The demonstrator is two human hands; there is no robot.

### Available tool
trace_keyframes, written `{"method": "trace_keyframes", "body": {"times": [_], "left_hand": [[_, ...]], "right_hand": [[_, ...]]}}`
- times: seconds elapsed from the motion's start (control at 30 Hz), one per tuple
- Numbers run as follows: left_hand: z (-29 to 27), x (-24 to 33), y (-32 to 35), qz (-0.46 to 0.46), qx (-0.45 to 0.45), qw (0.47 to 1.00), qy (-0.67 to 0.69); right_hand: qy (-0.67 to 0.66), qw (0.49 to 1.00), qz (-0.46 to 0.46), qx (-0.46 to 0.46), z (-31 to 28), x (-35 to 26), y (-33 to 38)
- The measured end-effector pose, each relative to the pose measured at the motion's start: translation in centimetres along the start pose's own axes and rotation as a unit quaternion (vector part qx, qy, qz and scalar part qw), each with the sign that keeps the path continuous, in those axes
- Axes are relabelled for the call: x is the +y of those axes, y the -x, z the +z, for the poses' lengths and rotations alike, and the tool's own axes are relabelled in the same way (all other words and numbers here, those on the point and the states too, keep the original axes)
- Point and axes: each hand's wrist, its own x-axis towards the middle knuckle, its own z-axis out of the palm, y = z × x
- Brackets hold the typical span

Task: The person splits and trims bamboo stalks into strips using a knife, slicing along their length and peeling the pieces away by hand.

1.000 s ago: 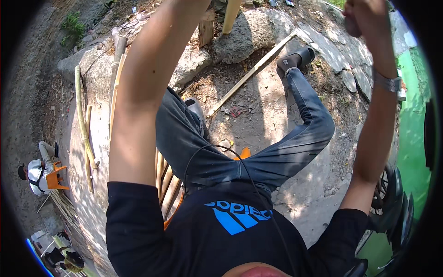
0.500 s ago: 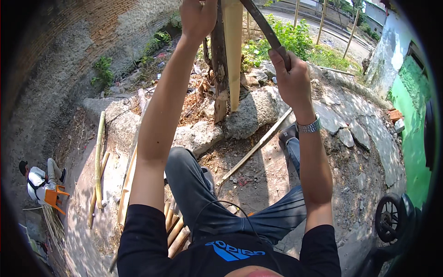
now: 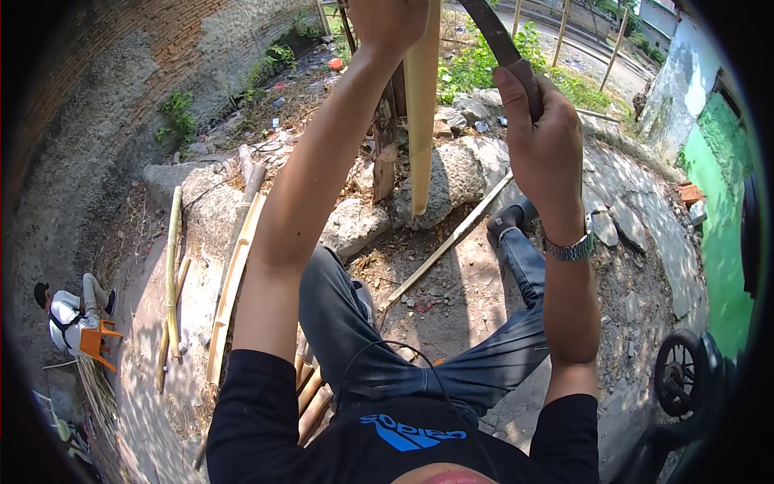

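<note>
My right hand (image 3: pixel 548 133) is wrapped round the handle of a machete (image 3: pixel 524 81). Its dark curved blade slants up and left, past the top edge of the head view. At the top, my left hand (image 3: pixel 391 20) is closed at a length of split bamboo (image 3: pixel 421 121), its fingers partly cut off by the picture's edge. The pale bamboo hangs upright between my hands, its narrow lower end in front of a rock. A rough dark wooden post (image 3: pixel 385 145) stands right behind it.
Loose bamboo poles (image 3: pixel 172 266) and a split bamboo length (image 3: pixel 230 306) lie to the left. A thin strip (image 3: pixel 443 250) rests on the dirt between my feet. Rocks (image 3: pixel 447 181) edge the ground ahead. A person (image 3: pixel 68 315) sits on an orange chair far left; a wheel (image 3: pixel 677 377) stands right.
Both hands have shifted to the right, and my right hand with the machete has come lower. The split bamboo has moved right and slightly down, away from the post.
</note>
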Motion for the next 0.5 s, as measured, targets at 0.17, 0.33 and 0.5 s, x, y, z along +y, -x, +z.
{"method": "trace_keyframes", "body": {"times": [0.17,0.33,0.5], "left_hand": [[-0.4,2.1,-4.2,0.013,0.129,0.991,0.026],[1.1,-0.8,-5.3,0.001,0.180,0.983,-0.023],[-0.7,-2.0,-5.3,0.021,0.186,0.982,-0.039]], "right_hand": [[0.027,1.000,0.001,-0.009,0.8,-1.8,0.3],[-0.007,0.998,-0.055,-0.010,1.7,-1.8,0.2],[0.001,0.990,-0.063,-0.127,-1.1,1.3,-3.2]]}}
